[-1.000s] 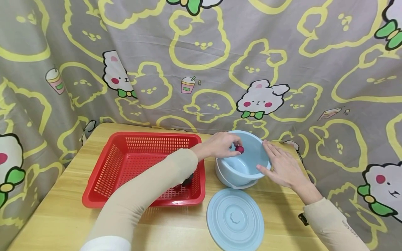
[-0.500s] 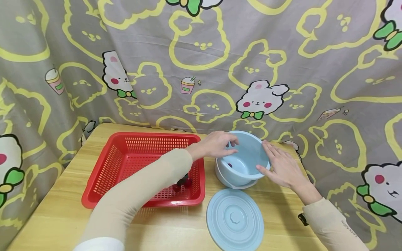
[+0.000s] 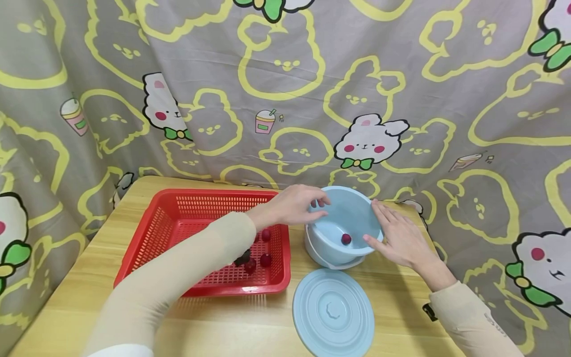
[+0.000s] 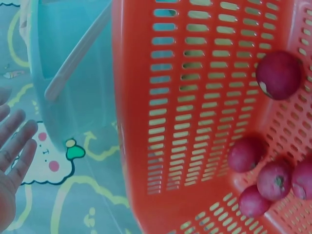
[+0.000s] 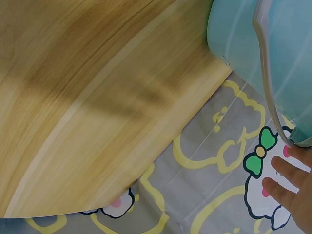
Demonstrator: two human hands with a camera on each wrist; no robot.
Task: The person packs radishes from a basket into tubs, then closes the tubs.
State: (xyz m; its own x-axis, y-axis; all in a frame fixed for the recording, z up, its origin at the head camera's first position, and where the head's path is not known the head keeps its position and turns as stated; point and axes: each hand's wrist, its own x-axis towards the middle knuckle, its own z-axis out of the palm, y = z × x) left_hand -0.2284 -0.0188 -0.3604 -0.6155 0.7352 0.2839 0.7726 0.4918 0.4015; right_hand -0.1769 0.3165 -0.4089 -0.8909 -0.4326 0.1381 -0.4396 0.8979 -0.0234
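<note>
Head | left hand (image 3: pixel 296 205) hovering at bucket (image 3: pixel 354 213), left side, loosely spread, holding nothing | right hand (image 3: pixel 397 235) bracing bucket's right side, fingers straight | 1 red ball (image 3: pixel 346 239) lying inside | releasing low likely limiting bounce

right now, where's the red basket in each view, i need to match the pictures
Head: the red basket is left of centre, in the lower half.
Left wrist: fills the right side, cut off by the frame.
Right wrist: not in it.
Shared landmark: the blue bucket, in all three.
</note>
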